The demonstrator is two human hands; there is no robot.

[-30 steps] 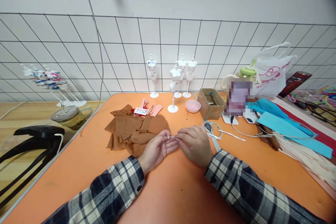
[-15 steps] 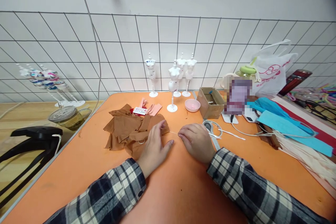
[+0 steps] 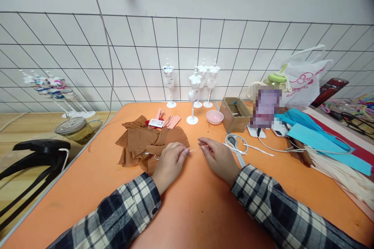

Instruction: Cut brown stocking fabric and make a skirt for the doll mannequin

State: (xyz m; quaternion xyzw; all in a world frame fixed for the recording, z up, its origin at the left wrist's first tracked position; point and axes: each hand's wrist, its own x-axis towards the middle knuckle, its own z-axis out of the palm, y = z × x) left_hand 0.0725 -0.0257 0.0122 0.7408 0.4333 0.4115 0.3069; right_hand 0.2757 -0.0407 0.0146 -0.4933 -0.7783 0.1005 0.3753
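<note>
My left hand is closed in a pinch at the right edge of the crumpled brown cloth. From its fingertips a thin pale strand pokes out to the right; whether it is thread or a needle I cannot make out. My right hand hovers over the orange table, thumb and fingers apart, holding nothing visible. A gap separates the two hands. A small pale ring shows on the cloth by my left hand. Just beyond my right hand lies a coiled white measuring tape.
Small white mannequins stand at the back, near a pink bowl and a cardboard box. Behind the brown cloth are pink cloth strips and a white label. Blue cloth and a cable lie at the right.
The pale strand has passed from my right fingertips to my left ones. My left hand has closed into a pinch, while my right hand has let go and spread its fingers.
</note>
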